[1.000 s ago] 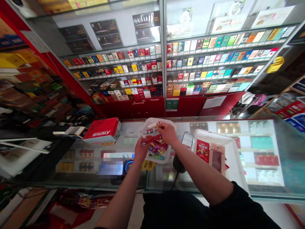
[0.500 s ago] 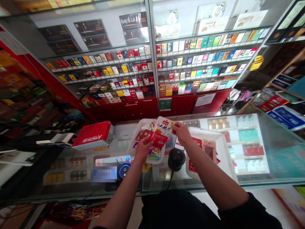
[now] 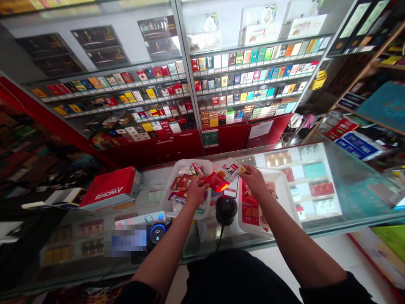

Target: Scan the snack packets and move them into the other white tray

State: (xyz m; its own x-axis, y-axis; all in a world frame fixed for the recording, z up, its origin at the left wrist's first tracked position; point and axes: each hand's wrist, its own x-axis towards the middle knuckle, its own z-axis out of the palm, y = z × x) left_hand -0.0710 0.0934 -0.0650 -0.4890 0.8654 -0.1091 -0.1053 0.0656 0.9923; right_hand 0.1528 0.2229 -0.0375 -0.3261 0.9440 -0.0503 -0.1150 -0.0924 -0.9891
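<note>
Both my hands hold a white and red snack packet (image 3: 232,169) with dark Chinese lettering, above the gap between two white plastic trays. My left hand (image 3: 196,190) pinches the red end. My right hand (image 3: 252,179) grips the white end by its corner. Whether the red and white parts are one packet or two overlapping ones, I cannot tell. Below my left hand is the left tray (image 3: 165,198), full of mixed small packets. Under my right forearm lies the right tray (image 3: 286,185), with red packets (image 3: 249,204) inside, partly hidden by the arm.
A black scanner (image 3: 226,210) on a cable stands between the trays, with a phone (image 3: 232,188) behind it. To the left are a payment device (image 3: 158,232) and a red box (image 3: 110,188). The glass counter (image 3: 354,215) faces shelves of cigarette packs (image 3: 249,80).
The packet has moved right, from over the left tray to the gap between the trays, and has turned. My hands moved with it. The camera view has shifted to the right.
</note>
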